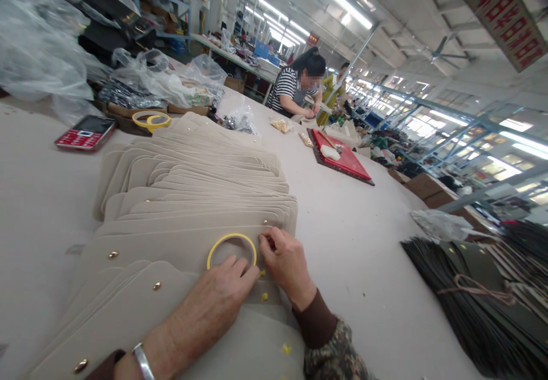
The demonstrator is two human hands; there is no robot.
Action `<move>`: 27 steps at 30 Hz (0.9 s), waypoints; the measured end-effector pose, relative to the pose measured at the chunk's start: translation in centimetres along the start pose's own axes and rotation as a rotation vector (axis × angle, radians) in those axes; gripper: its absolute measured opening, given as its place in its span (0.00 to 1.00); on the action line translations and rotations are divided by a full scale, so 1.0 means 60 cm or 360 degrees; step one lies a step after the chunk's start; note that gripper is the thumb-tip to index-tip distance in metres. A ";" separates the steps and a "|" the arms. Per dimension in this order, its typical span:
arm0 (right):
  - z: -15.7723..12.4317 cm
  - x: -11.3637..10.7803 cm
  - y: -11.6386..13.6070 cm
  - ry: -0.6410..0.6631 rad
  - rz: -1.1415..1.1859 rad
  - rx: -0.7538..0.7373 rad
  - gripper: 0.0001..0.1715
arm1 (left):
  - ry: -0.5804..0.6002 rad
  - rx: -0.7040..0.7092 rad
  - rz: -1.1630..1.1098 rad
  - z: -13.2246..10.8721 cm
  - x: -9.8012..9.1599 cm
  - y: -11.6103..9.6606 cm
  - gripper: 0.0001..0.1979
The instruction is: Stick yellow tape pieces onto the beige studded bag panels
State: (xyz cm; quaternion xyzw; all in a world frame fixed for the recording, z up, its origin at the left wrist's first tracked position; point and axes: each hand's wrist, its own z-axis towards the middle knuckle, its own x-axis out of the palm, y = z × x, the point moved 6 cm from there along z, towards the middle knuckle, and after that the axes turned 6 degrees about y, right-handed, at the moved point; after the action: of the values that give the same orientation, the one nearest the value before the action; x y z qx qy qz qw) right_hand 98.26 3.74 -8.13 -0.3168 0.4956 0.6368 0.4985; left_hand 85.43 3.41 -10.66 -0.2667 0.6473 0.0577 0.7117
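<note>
Several beige leather-like panels (pixel 192 197) lie fanned in overlapping rows on the table, some with brass studs. A yellow roll of tape (pixel 232 249) stands on the nearest panels. My left hand (pixel 218 294) lies against the roll's lower edge, fingers curled together and touching it. My right hand (pixel 285 260) is just right of the roll, thumb and fingers pinched on a panel's edge near a stud. Small yellow scraps (pixel 264 296) lie below my hands.
A red phone (pixel 84 133) and another yellow tape roll (pixel 150 120) lie at the far left by plastic bags (pixel 43 55). A red cutting mat (pixel 342 157) sits farther back. Dark panels (pixel 479 294) are stacked at right. Two people work beyond the table's far end.
</note>
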 end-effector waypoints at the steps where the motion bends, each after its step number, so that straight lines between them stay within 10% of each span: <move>1: 0.000 -0.002 0.000 0.0041 -0.0027 0.0007 0.08 | -0.0035 0.0035 -0.0024 -0.002 -0.004 0.000 0.11; 9: -0.046 -0.015 -0.011 0.0475 0.0124 0.0019 0.06 | -0.0497 0.0261 -0.0079 -0.025 -0.038 0.007 0.12; 16: -0.060 -0.065 0.022 0.0092 0.0854 -0.0128 0.09 | -0.0835 0.0327 -0.0121 -0.032 -0.055 0.012 0.19; 27: -0.070 -0.051 0.060 -0.0179 0.0508 -0.0570 0.10 | -0.0869 0.0287 -0.0163 -0.032 -0.054 0.009 0.14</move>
State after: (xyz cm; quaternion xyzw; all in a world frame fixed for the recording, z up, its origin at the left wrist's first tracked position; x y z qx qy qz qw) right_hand 95.40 -1.26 -5.53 -0.2819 0.3901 0.8018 0.3543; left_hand 82.98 3.86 -7.82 -0.2092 0.4201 0.0334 0.8824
